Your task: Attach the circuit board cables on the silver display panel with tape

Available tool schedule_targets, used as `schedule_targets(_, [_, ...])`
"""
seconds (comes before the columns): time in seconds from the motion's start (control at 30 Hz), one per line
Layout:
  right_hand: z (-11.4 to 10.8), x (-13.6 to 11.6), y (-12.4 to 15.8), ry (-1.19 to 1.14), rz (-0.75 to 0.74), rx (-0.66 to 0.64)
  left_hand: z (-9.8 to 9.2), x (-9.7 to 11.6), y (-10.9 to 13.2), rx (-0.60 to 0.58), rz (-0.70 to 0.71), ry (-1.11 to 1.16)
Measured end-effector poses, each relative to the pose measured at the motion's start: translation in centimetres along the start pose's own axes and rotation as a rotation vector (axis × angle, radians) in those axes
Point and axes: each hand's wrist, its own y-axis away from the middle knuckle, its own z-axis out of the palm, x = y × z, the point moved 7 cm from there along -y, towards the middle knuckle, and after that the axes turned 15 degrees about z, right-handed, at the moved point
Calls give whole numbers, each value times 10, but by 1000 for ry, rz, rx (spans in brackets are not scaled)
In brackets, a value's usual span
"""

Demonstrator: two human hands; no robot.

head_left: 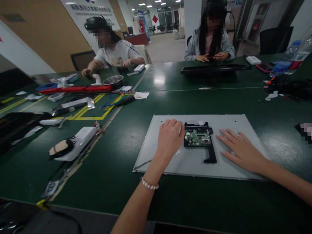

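Note:
A light grey panel [176, 162] lies flat on the green table in front of me. On its middle rests a black bracket [210, 155] with a green circuit board [198, 138] in it. My left hand [171, 139], with a beaded bracelet at the wrist, is just left of the board, fingers curled in; what they hold, if anything, is hidden. To the right of the bracket, my right hand [239, 149] lies flat on the panel, its fingers spread and nothing in it.
On the green table [109, 179] a white device [84, 138] with cables sits at left. Further back are a red strip [82, 89], a metal bowl [114, 80], a black flat unit [216, 69] and bottles [303, 55]. Two people sit across the table.

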Motion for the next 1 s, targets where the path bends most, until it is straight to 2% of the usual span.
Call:
schedule_targets(0.33, [2,-68,-56,-81,21,-76,13,14,3,-57,60,7])
schedule_targets(0.5, [2,-91,-75,-125,27,-87,21,17,4,-92,74,5])
schedule_targets(0.73, [4,-120,-94,-161,36,-70,33,10,5,-134,23,-16])
schedule_targets(0.83, [3,-130,-100,-173,45,-54,32,-9,6,-118,-57,-14])
schedule_targets(0.93, [2,-136,-105,-183,52,-49,30,-47,14,-81,-224,-17])
schedule_targets(1.0, [2,-139,-106,-189,52,-51,36,-71,21,-109,-307,24])
